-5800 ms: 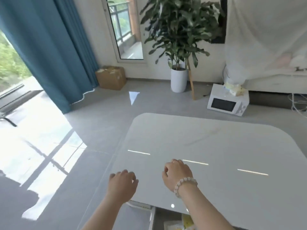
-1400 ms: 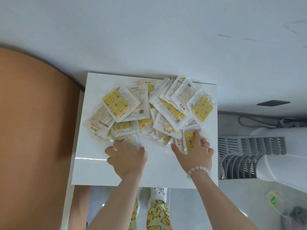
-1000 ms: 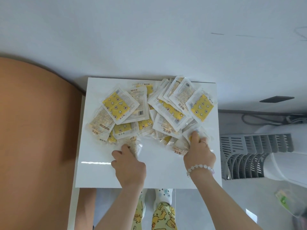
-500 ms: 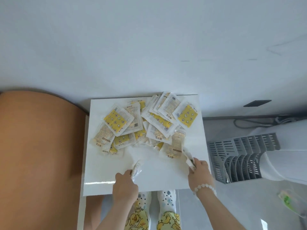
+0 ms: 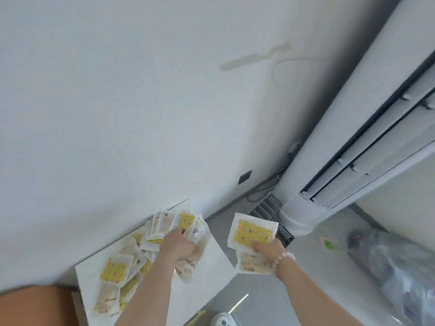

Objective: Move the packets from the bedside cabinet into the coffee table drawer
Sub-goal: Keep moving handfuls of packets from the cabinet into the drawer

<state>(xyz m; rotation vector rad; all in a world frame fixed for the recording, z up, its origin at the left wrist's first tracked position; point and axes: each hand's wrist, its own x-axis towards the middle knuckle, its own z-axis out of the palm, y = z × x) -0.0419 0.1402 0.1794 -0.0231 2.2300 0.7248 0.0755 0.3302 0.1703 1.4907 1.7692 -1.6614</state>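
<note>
The bedside cabinet [image 5: 211,260] has a flat, glossy white top, and its near corners are cut off by the lower edge of the view. A loose heap of packets [image 5: 115,270] lies on it. They are flat, square sachets of clear, crinkled film, some with a yellow printed face and others with a pale beige one. The print is too blurred to read.

The left hand [image 5: 180,244] is over the right part of the heap. It is clenched round a bunch of sachets [image 5: 188,270] that stick out above and below it. Its fingers are hidden behind the back of the hand.

The right hand [image 5: 268,249], with a bracelet of pale round beads [image 5: 283,255] on the wrist, is beyond the cabinet's right edge, above the grey floor. It pinches a few held packets [image 5: 249,229], with the thumb on the yellow face of the top one. How many it holds cannot be told.

A tall, smooth white air conditioner [image 5: 341,137] stands against the wall, and its top is out of view. A wrinkled clear plastic bag [image 5: 404,274] lies at the right, and its contents are unclear. A matte orange-brown surface [image 5: 35,307] fills the lower left corner.
</note>
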